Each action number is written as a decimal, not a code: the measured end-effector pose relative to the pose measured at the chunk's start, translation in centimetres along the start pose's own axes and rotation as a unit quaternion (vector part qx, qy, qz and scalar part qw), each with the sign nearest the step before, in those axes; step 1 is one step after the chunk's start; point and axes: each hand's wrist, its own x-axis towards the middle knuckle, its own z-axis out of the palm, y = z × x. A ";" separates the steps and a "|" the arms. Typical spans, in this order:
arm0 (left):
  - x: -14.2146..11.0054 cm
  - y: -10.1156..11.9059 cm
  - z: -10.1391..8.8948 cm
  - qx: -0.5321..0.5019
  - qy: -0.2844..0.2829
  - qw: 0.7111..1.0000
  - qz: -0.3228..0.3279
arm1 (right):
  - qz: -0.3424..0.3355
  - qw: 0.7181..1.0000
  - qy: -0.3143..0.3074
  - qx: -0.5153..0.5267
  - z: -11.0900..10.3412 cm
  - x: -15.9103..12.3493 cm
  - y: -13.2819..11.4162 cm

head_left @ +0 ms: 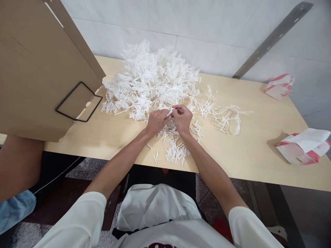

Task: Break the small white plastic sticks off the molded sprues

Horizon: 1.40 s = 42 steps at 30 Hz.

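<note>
My left hand [157, 122] and my right hand [183, 119] meet above the table, fingers closed on a small white branched piece [169, 112] that looks like plastic. Much of that piece is hidden by my fingers. Just beyond my hands rises a large tangled heap of similar white branched pieces [152, 79]. Below and between my wrists, many short thin white sticks [178, 152] lie loose in a pile. Several longer branched strands [227, 117] are spread out to the right of my right hand.
A tall cardboard panel [38, 75] stands at the left, with a black wire stand [77, 119] by its lower edge. Another person's arm [22, 163] shows beneath it. Two red-and-white paper packets [303, 146] sit on the right of the wooden table [232, 155]. A tiled wall closes the back.
</note>
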 end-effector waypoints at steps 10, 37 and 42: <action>0.0 -0.1 -0.7 -0.019 -0.004 0.994 -0.111 | -0.015 0.997 -0.065 0.043 -2.5 1.5 -0.8; 0.3 1.0 -0.8 0.027 -0.028 0.999 0.003 | -0.230 0.939 -0.061 -0.249 -2.0 -0.8 -1.5; 0.1 1.1 -0.9 0.035 -0.009 0.999 0.002 | -0.228 0.942 -0.055 -0.241 -1.9 -1.3 -2.0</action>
